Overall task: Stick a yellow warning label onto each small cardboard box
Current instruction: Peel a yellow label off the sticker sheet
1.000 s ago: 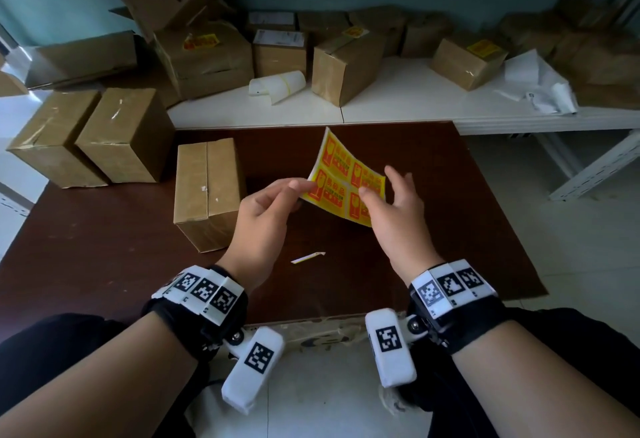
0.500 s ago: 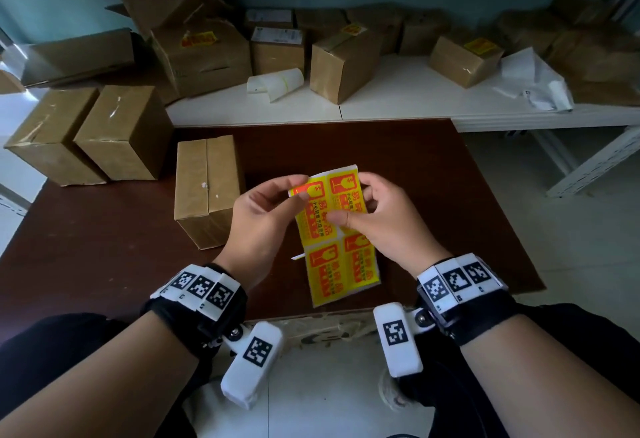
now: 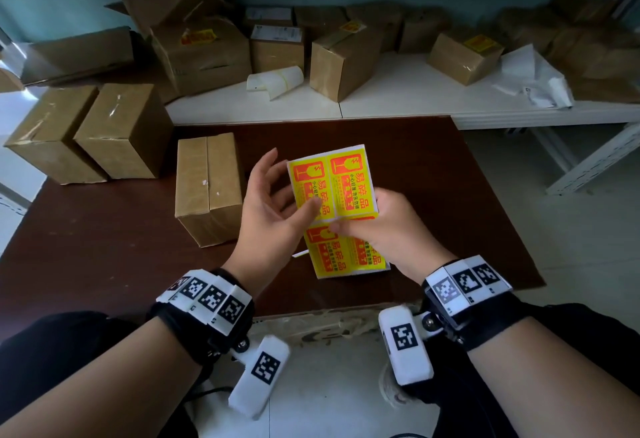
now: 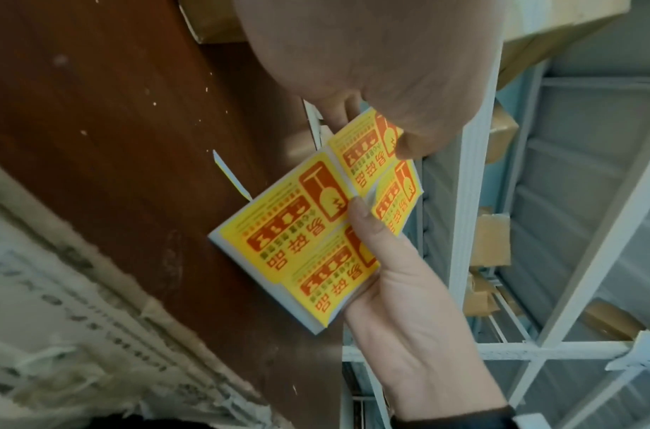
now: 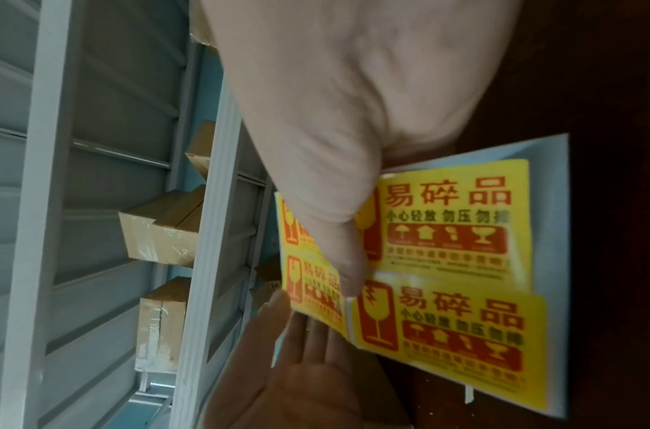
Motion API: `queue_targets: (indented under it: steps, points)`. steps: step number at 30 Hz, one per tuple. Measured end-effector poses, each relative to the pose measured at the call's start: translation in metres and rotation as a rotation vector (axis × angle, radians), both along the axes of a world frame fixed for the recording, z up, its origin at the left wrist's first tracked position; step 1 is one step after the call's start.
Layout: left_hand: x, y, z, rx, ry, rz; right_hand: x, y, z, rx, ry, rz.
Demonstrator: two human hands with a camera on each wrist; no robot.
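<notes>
A sheet of yellow warning labels (image 3: 346,188) hangs over the brown table (image 3: 104,247), printed side up. My left hand (image 3: 284,195) pinches its left part: the thumb lies on a label and straight fingers spread behind the sheet. My right hand (image 3: 367,223) grips the middle, thumb on the seam between label rows. In the left wrist view the sheet (image 4: 290,232) is bent along that seam. The right wrist view shows a label corner slightly raised on the sheet (image 5: 444,232). A small taped cardboard box (image 3: 207,188) stands left of my hands, its top bare.
Two more taped boxes (image 3: 121,129) (image 3: 48,133) stand at the table's left. Behind, a white shelf (image 3: 415,98) carries several boxes, some with yellow labels (image 3: 346,57) (image 3: 464,53), plus curled backing paper (image 3: 277,79). A white paper strip (image 3: 300,253) lies on the table under the sheet.
The sheet went from held up and tilted to flat, facing me and unfolded lengthwise. My left fingers spread behind it and the thumb moved onto a label; my right hand shifted to the middle.
</notes>
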State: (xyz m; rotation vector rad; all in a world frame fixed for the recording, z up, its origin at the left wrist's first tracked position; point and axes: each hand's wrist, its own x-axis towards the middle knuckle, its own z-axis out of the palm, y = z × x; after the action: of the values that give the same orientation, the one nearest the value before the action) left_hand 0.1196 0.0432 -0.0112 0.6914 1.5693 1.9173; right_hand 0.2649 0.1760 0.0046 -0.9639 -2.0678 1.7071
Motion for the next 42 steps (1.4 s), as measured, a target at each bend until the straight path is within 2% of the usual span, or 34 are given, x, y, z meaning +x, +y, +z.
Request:
queue_targets:
  steps: [4,8,15,19,24,28,31,34,36,39,42]
  points:
    - [0.007,0.0,-0.004,-0.13,-0.066,-0.088,-0.005,-0.004,-0.004,0.057,0.02,-0.049]
    - [0.01,0.004,-0.012,-0.15,-0.141,-0.056,-0.007,-0.014,-0.006,0.101,0.01,0.018]
    - [0.002,0.003,-0.015,-0.177,-0.14,-0.04,-0.002,-0.011,0.0,0.042,0.02,0.086]
    - [-0.001,0.003,-0.015,-0.174,-0.134,0.017,0.005,0.0,0.001,-0.033,-0.072,0.146]
    - [0.004,0.007,-0.018,-0.205,-0.043,0.072,0.007,0.003,0.0,-0.08,-0.035,0.057]
    - [0.006,0.007,-0.019,-0.192,-0.1,-0.003,0.006,0.001,0.006,-0.138,0.032,-0.061]
    - [0.004,0.007,-0.02,-0.18,-0.106,0.013,0.007,0.003,0.01,-0.157,-0.016,-0.034]
    - [0.001,0.007,-0.02,-0.184,-0.049,0.08,0.01,0.007,0.012,-0.136,-0.138,0.075]
    - [0.0,0.007,-0.021,-0.169,-0.008,0.09,0.011,0.01,0.011,-0.11,-0.183,0.073]
    - [0.0,0.007,-0.027,-0.163,0.122,0.056,0.01,0.01,0.01,-0.107,-0.159,-0.064]
    - [0.002,0.006,-0.032,-0.35,0.362,-0.067,0.01,0.009,0.011,-0.095,-0.105,-0.215]
